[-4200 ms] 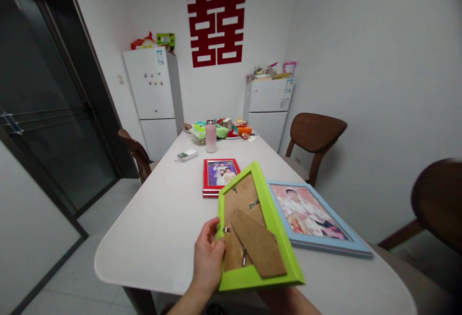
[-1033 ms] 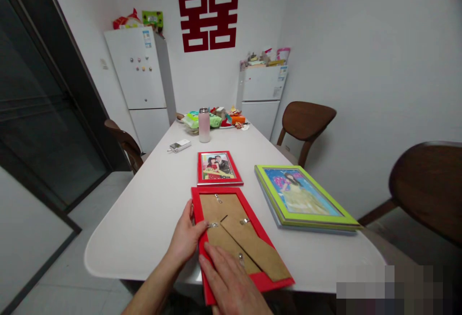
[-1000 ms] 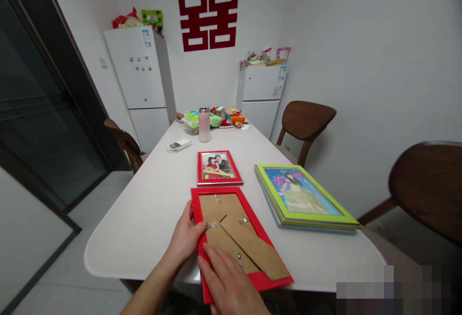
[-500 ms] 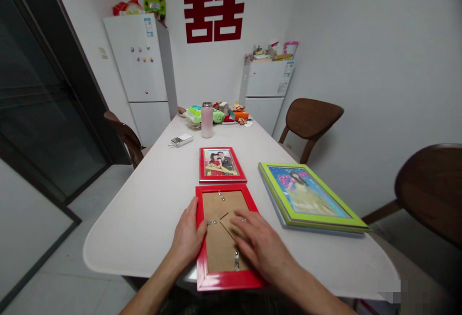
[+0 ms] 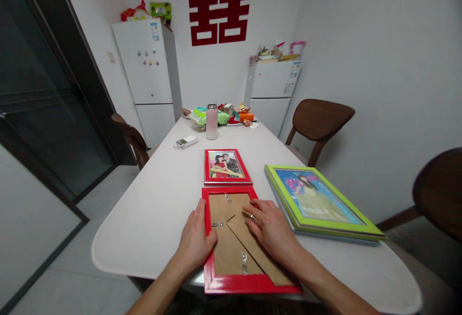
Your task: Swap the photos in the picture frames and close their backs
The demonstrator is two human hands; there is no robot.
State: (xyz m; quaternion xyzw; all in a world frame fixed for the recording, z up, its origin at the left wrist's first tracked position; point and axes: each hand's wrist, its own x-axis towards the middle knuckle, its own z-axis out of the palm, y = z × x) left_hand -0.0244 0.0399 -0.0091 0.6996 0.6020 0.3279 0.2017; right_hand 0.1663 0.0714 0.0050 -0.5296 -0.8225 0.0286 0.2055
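A red picture frame (image 5: pixel 220 281) lies face down at the near edge of the white table (image 5: pixel 162 199), its brown backing board and stand showing. My left hand (image 5: pixel 197 240) rests against the frame's left edge, thumb on the backing by a metal clip. My right hand (image 5: pixel 269 228) lies on the backing's right side, fingers spread at a clip near the right edge. Just beyond it lies a smaller red frame (image 5: pixel 226 166) face up with a photo. To the right, a green frame (image 5: pixel 317 199) lies face up on top of another frame.
Further back stand a pink bottle (image 5: pixel 211 122), a small white device (image 5: pixel 186 142) and a heap of snacks (image 5: pixel 224 115). Brown chairs (image 5: pixel 317 122) flank the table. Two white fridges (image 5: pixel 149 74) stand against the far wall.
The green frame went from my hands onto the blue one at right, face up. A red frame now lies face down before me. My right hand moved up its backing to the right clip.
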